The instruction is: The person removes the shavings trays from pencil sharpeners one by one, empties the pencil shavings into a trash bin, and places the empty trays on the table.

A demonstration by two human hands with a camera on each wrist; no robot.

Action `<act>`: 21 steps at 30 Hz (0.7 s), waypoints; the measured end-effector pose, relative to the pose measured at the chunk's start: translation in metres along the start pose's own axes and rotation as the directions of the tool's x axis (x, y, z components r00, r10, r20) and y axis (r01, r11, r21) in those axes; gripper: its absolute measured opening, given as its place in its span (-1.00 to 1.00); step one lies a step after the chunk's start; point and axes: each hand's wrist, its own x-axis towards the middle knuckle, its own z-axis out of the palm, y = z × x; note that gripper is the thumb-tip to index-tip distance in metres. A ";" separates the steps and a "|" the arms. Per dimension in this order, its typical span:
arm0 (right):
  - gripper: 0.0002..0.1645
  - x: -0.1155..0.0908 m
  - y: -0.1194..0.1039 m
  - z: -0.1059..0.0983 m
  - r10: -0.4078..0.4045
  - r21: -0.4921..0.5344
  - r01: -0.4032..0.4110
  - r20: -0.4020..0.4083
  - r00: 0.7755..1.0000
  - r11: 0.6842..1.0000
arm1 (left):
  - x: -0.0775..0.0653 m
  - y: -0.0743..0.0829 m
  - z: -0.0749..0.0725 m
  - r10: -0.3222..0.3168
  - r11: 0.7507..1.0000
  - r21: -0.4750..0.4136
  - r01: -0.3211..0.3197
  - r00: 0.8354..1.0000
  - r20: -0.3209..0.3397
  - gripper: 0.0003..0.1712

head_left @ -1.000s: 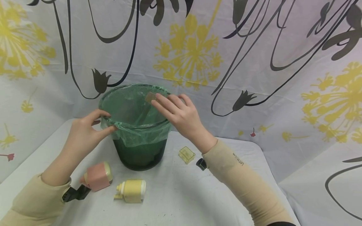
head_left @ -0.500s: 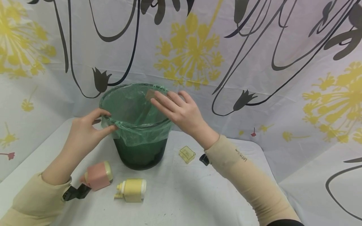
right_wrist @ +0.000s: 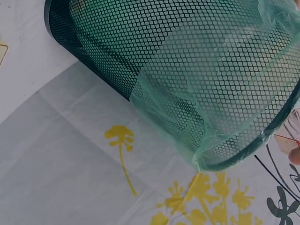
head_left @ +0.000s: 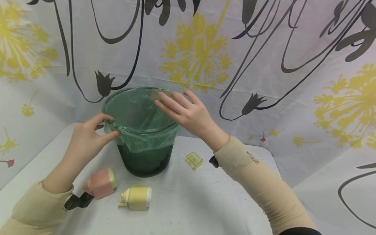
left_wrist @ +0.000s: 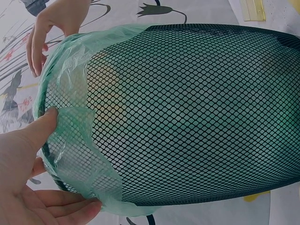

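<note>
A black mesh trash bin stands upright on the table, lined with a thin green bag folded over its rim. My left hand grips the bin's lined rim at the near left, thumb and fingers spread along it. Over the far right of the rim, my right hand holds a small flat tan piece at its fingertips, above the bin's mouth. The same piece shows with a red-lined edge in the right wrist view. Through the mesh in the left wrist view, an orange-tan patch shows inside.
A pink bottle lies by the left wrist, and a yellow bottle lies in front of the bin. A small clear yellow box sits to the bin's right. Patterned cloth hangs behind the white table.
My right hand has risen slightly, with the tan piece lifting toward the bin's far rim. My left hand stays at the rim; the bottles and yellow box have not moved.
</note>
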 end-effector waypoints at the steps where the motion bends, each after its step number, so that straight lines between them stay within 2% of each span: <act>1: -0.48 0.000 0.000 0.000 -0.005 -0.001 0.005 -0.006 1.000 1.000 | 0.000 0.000 0.000 0.000 1.000 -0.002 0.000 1.000 -0.001 -0.62; 13: -0.46 0.008 0.006 -0.001 -0.050 -0.013 0.049 -0.025 0.998 0.999 | 0.000 0.000 -0.001 0.008 1.000 -0.014 -0.008 1.000 0.001 -0.62; 21: -0.47 0.011 0.010 -0.004 -0.091 -0.041 0.091 0.012 0.996 0.995 | 0.000 -0.001 0.000 0.009 1.000 -0.018 -0.009 1.000 -0.005 -0.61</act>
